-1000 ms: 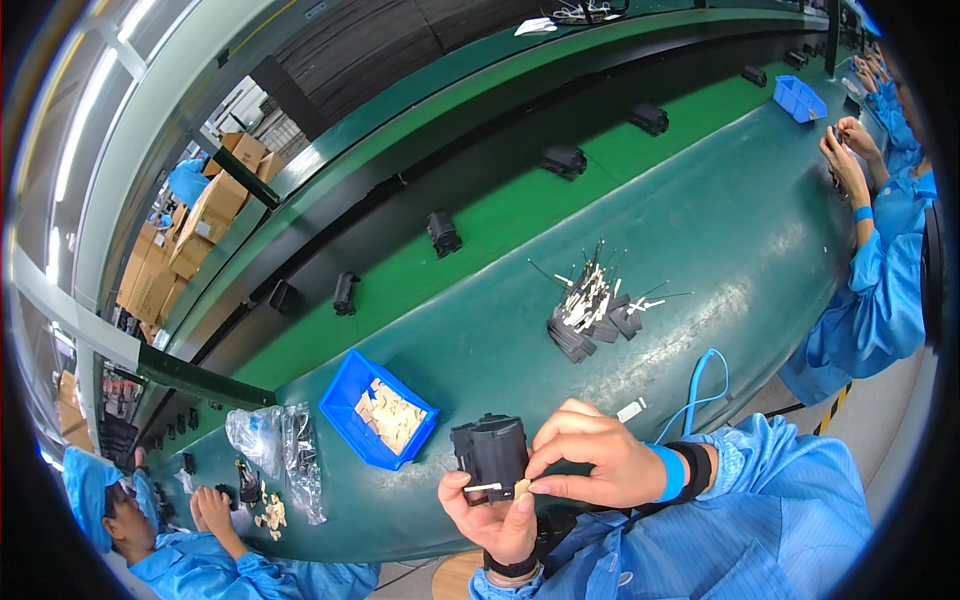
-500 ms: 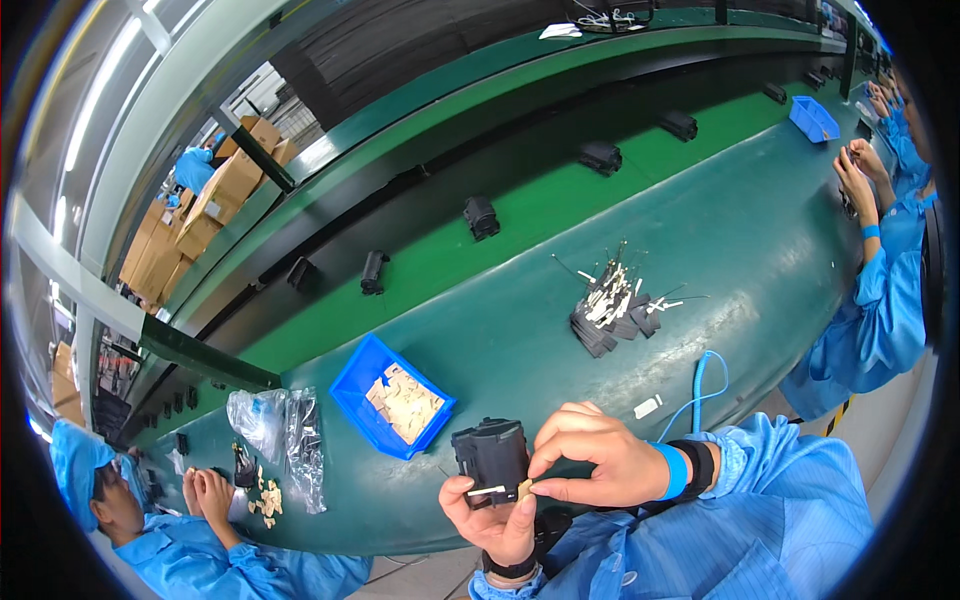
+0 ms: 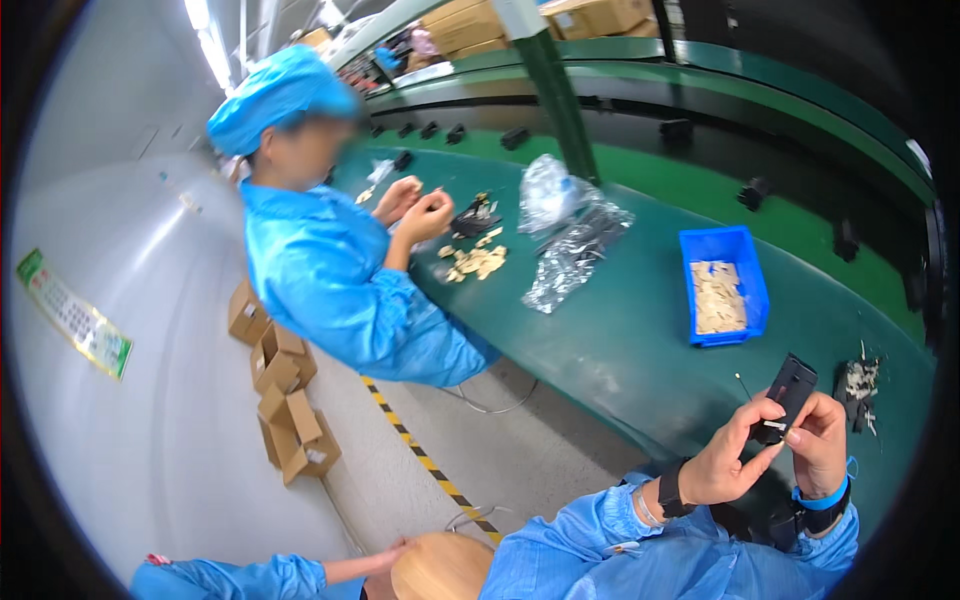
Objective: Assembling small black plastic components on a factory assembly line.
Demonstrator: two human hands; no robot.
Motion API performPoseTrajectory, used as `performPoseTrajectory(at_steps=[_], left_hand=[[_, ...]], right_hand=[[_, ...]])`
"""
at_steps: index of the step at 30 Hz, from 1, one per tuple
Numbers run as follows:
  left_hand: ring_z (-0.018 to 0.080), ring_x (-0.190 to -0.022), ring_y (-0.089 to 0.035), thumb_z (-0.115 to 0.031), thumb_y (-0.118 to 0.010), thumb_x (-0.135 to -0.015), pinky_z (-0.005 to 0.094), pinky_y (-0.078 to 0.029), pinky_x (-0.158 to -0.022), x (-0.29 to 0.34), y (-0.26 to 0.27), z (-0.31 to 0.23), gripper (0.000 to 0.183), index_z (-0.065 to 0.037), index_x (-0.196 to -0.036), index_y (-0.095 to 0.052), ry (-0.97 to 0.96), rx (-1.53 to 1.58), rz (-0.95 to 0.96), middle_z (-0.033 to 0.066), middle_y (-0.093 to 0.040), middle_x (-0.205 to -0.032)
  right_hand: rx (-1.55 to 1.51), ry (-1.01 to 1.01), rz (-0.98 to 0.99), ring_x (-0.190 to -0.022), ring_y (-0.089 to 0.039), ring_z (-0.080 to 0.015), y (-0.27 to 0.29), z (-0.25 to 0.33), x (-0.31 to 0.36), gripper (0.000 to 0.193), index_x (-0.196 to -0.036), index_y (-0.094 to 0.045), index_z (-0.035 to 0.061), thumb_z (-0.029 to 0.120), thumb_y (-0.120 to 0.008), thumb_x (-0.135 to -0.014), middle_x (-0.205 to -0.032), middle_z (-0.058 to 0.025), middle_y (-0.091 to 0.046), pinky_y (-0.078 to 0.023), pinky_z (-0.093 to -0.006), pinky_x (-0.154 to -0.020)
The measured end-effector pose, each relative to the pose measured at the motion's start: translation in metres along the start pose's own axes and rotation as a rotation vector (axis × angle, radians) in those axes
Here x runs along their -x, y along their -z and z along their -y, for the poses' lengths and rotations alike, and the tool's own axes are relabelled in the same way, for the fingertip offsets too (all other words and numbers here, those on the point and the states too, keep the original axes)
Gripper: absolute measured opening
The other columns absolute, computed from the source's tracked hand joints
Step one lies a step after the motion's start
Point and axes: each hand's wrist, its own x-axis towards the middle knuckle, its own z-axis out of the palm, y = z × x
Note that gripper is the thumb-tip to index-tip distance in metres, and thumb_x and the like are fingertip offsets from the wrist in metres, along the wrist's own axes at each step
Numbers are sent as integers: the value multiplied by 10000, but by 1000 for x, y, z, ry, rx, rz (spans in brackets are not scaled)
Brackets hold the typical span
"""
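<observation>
My left hand (image 3: 735,456) and my right hand (image 3: 822,446) come together around a black plastic housing (image 3: 792,383), held tilted above the near edge of the bench. Left thumb and fingers grip its lower left side. The right thumb presses at its lower end, and the other right fingers curl behind it, partly hidden. A small white strip (image 3: 773,425) shows on the housing's lower face, and a thin wire (image 3: 741,384) sticks up beside it. Beyond my hands stands a blue bin (image 3: 765,300) with small beige pieces (image 3: 718,298). Black parts with white wire ends (image 3: 858,384) lie in a pile at right.
At left, a co-worker in blue (image 3: 320,250) works beside beige pieces (image 3: 478,262). Clear plastic bags (image 3: 575,255) lie on the green bench (image 3: 610,370). Black units (image 3: 752,193) line the green strip behind. A post (image 3: 560,110), open cartons (image 3: 295,430), a round stool (image 3: 445,568) and another person's arm (image 3: 345,570) also appear.
The view has swung left, bringing the co-worker and floor into sight. The housing has been turned in my hands. The beige piece formerly between my right fingers cannot be made out.
</observation>
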Motion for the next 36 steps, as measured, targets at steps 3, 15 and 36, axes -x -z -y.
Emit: performPoseTrajectory(at_steps=[3,15,36], left_hand=[[159,-989,-475,75,-554,-807,292,-395,-871,3,4,-2,489,-17,-1231,-329,51,48,-18,112,-413,-1132],[176,-901,-553,22,-684,-733,300,-485,-768,3,6,-12,582,-50,-1148,-283,213,262,-229,138,-470,-1049],[259,-948,-544,-225,-571,-793,385,-476,-768,-22,2,-22,441,-64,-1146,-360,311,586,-389,189,-500,-1080]], right_hand=[[54,57,15,-725,-547,-128,-4,0,-2,211,-697,-543,40,115,-736,-655,-766,-49,-586,-426,-260,-689],[743,575,44,-786,-557,-175,-11,15,12,105,-799,-597,90,135,-681,-756,-838,-11,-598,-345,-305,-748],[886,708,-83,-752,-517,-186,-19,15,0,85,-795,-586,96,156,-644,-778,-818,-5,-565,-330,-321,-734]])
